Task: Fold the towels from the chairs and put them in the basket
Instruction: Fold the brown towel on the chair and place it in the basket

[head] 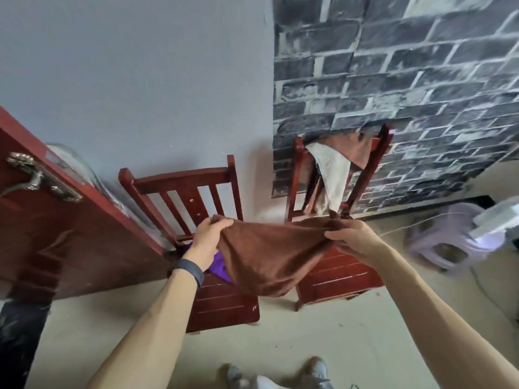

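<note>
Both hands hold one brown towel in the air, stretched between them. The left hand has its fingers curled closed over one upper corner, with the cloth bunched inside the fist. The right hand pinches the other upper corner, and the fingertips press the fabric into a small tight knot. Between the two grips the top edge runs almost straight, and below it the towel hangs down in a soft, rounded, triangle-like shape with gentle folds. The cloth looks like thick, matte, slightly fuzzy material.

Under the left fingers, partly covered by the towel, lies a purple cloth, smooth and bright, on the seat of the left chair. This chair is dark red wood with a glossy finish, a slatted back and a seat of flat boards. On the left wrist there is a dark wristband.

Beyond the right fingers stands the right chair of the same red wood. Over its back hang a cream towel, which looks thin and a little wrinkled, and a second brown towel draped across the top rail.

Far to the right of the right fingers stands a pale lilac plastic stool, blurred. Left of the left fingers there is a red wooden door with an ornate metal handle.
</note>
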Demonstrator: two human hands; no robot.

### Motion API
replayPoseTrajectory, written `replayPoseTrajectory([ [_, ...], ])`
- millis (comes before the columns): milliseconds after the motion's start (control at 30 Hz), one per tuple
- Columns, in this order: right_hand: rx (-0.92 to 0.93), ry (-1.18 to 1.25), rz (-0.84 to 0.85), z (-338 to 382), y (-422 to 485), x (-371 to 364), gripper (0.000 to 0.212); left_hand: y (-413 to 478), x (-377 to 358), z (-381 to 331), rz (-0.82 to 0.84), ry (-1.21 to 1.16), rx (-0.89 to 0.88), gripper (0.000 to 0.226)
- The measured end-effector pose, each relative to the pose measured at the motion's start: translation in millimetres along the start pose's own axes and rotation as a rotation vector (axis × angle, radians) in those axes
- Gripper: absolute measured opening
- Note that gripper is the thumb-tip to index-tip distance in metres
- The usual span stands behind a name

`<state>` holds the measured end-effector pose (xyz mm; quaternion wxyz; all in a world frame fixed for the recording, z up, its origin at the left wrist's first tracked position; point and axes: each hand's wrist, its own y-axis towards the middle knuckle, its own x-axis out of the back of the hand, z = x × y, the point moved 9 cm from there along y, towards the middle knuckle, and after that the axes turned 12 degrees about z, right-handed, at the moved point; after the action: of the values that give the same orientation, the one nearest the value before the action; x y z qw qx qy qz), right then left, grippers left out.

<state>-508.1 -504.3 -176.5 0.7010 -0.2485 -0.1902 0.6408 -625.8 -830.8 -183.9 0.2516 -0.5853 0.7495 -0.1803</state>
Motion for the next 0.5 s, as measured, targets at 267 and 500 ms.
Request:
replayPoseTrajectory([
  [267, 0.047, 0.259, -0.082, -36.1, 23.1, 68.6, 0.024, -27.1, -42.0, -10.7, 0.040, 0.046, 0.007, 0.032],
  [500, 0.020, -0.016, -0.225, -31.8, 20.6, 107.1, 0.031, -40.0, -42.7, 6.2, -0.101, -0.077, 0.003, 0.021],
])
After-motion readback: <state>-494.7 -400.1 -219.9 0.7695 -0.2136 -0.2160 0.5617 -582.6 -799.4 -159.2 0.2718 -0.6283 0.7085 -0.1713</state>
